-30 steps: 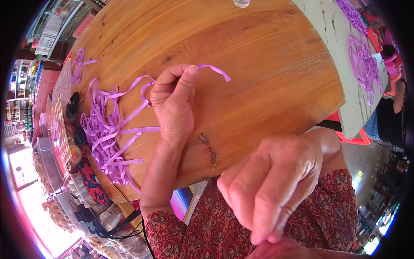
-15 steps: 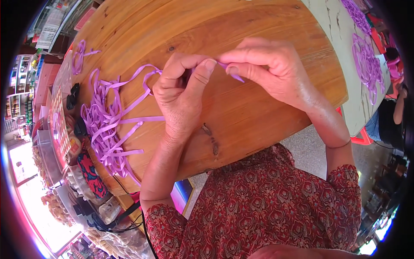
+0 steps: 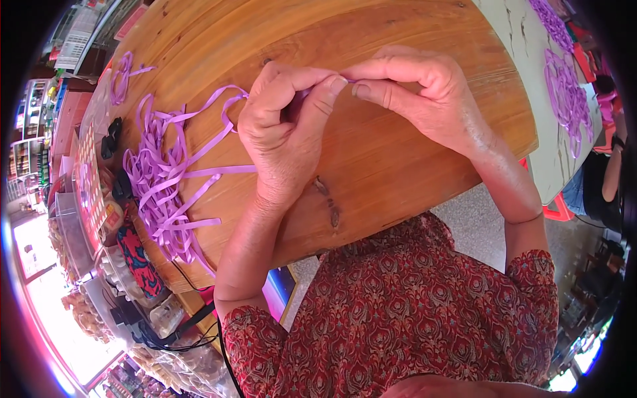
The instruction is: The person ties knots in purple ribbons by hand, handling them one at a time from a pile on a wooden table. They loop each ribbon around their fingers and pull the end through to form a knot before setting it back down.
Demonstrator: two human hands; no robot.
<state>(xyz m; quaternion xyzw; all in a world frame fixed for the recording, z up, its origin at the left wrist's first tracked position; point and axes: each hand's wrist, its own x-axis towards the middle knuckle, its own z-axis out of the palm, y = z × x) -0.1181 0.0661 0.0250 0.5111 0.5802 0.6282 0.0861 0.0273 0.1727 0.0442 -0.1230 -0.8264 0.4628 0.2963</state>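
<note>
Both hands are raised over the wooden table, their fingertips meeting near its middle. My left hand is closed on a purple ribbon, pinching it between thumb and index finger. The ribbon runs from that hand leftward to a loose purple pile on the table. My right hand is closed too, its thumb and index finger pinching the ribbon just right of the left fingertips. Only a sliver of ribbon shows between the hands; the rest there is hidden by fingers.
A small purple ribbon loop lies at the table's far left. Black clips, a patterned pouch and cables crowd the left edge. On a pale table to the right lie more purple ribbons. Beyond it, another person's arm shows.
The two hands have drawn a little closer and shifted slightly right and up. The ribbon end that hung below my right fingers no longer shows.
</note>
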